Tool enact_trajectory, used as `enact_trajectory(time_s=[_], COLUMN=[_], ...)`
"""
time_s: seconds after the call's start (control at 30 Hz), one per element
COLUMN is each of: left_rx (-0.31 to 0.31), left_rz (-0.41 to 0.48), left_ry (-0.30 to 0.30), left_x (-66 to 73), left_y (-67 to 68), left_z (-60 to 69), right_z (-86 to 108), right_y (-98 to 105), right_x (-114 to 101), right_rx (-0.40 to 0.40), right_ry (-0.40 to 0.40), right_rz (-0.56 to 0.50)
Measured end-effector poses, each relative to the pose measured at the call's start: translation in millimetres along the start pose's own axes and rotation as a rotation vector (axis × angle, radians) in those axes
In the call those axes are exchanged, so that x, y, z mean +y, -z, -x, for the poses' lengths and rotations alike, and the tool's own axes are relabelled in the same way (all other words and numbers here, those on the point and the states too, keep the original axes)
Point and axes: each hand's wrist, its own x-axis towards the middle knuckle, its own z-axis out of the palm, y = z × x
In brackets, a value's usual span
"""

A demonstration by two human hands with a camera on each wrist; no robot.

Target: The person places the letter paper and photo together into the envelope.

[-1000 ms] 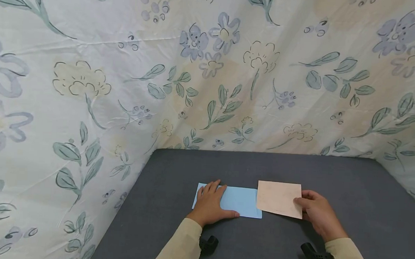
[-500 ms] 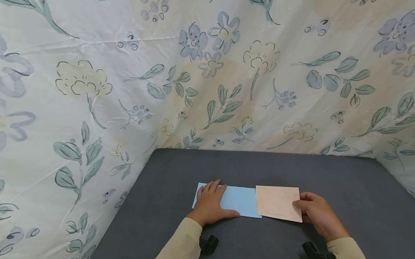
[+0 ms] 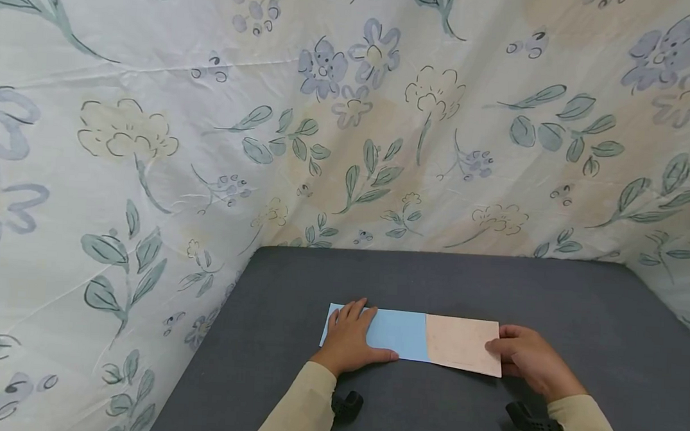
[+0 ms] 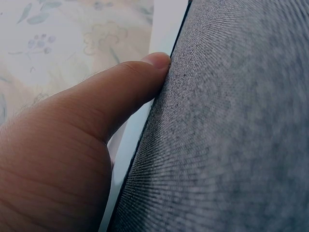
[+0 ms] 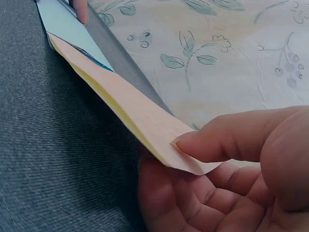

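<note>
Steadying the blue paper [image 3: 399, 335] with the spread left hand [image 3: 350, 342]. Pinching the pink paper [image 3: 459, 342], at the blue paper's right end, with the right hand [image 3: 528, 357]; ideally aligning near edges gently, without bending either.

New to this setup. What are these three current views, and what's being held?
There's no robot here: these are a person's two bare hands. The wide picture comes from a camera on the head, looking forward and down; the two close-ups come from the wrists. On the dark gray table lies a blue card, with the left hand resting on it. The right hand pinches one end of a peach card, holding that end off the table; its other end is at the blue card's end. Behind hangs floral cloth.
</note>
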Motion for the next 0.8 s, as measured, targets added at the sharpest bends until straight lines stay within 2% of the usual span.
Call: enact_trajectory(time_s=[0.37, 0.53, 0.8], left_rx=[0.002, 0.016, -0.006], left_rz=[-0.009, -0.011, -0.010], left_ry=[-0.005, -0.016, 0.000], left_x=[-0.8, -1.5, -1.6], left_y=[-0.9, -1.3, 0.2], left_z=[-1.4, -2.0, -2.6], right_z=[-0.9, -3.7, -4.8], right_y=[-1, -7, -8], right_x=[0, -1, -3], right_rx=[-0.024, 0.023, 0.116], right_ry=[-0.007, -0.009, -0.024], right_rz=[0.019, 0.042, 0.033])
